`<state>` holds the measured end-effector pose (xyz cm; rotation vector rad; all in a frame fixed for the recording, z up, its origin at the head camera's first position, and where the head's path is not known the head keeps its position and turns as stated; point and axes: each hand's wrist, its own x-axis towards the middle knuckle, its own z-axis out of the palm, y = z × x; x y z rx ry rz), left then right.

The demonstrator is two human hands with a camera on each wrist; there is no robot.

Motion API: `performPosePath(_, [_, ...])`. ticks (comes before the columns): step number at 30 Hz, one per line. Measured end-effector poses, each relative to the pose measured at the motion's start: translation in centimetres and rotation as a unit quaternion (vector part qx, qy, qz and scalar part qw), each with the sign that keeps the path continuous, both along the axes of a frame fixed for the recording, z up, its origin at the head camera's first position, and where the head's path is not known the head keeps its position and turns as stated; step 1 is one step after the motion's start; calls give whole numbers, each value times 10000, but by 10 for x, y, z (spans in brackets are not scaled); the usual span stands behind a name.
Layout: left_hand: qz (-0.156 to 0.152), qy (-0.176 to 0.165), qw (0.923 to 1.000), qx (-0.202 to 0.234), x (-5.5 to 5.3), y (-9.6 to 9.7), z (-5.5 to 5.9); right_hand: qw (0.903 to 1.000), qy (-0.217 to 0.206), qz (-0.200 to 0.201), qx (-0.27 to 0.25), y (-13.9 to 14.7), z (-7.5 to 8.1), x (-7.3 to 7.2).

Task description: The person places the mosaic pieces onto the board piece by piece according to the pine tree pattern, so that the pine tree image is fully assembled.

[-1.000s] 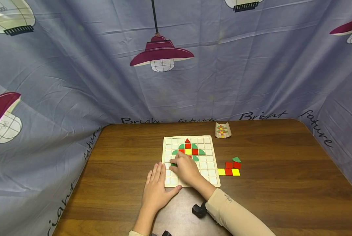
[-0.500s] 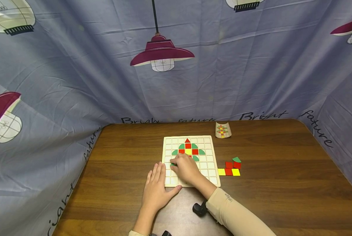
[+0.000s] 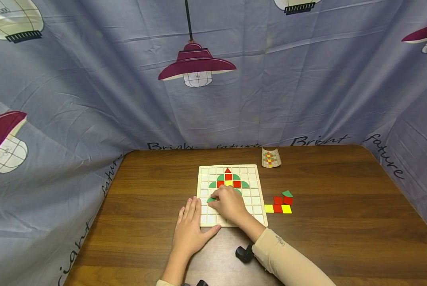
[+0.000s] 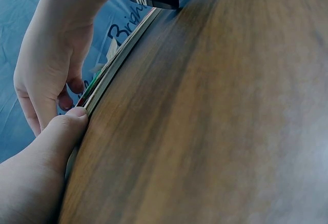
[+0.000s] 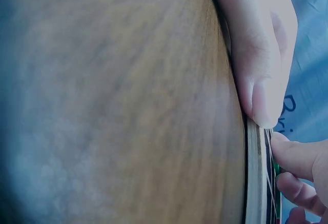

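Observation:
In the head view, a square white gridded board [image 3: 251, 217] lies on the table, with red, yellow and green tiles set in its cells. My left hand [image 3: 190, 234] lies flat at the board's lower left corner, fingertips along the left edge and thumb at the near edge. My right hand [image 3: 231, 204] is over the board, thumb and index finger curled at a green quarter-round tile [image 3: 211, 200] in the left part of the grid. The hand covers the cells to the right of that tile. In the right wrist view, the right thumb [image 5: 294, 157] is close over the board's edge.
Loose red squares [image 3: 277, 208], yellow squares [image 3: 286, 209] and a green tile [image 3: 287, 193] lie right of the board. A small curled pattern card [image 3: 271, 158] stands behind it. A printed curtain [image 3: 127, 79] closes off the table's far side.
My right hand has shifted slightly to the right, so more of the green quarter-round tile shows and the green tile on the right is more covered. My left hand stays in place.

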<state>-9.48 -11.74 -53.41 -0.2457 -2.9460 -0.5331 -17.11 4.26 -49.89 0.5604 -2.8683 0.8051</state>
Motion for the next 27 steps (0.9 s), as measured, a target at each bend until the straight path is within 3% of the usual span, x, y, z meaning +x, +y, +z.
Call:
performPosePath(13, [28,-97,9999,-32,0,0,0,9996,-266,20,-135,3,6,2])
performPosePath(27, [32,-87,10000,14,0,1,2,9986,56,439,272,5,6,0])
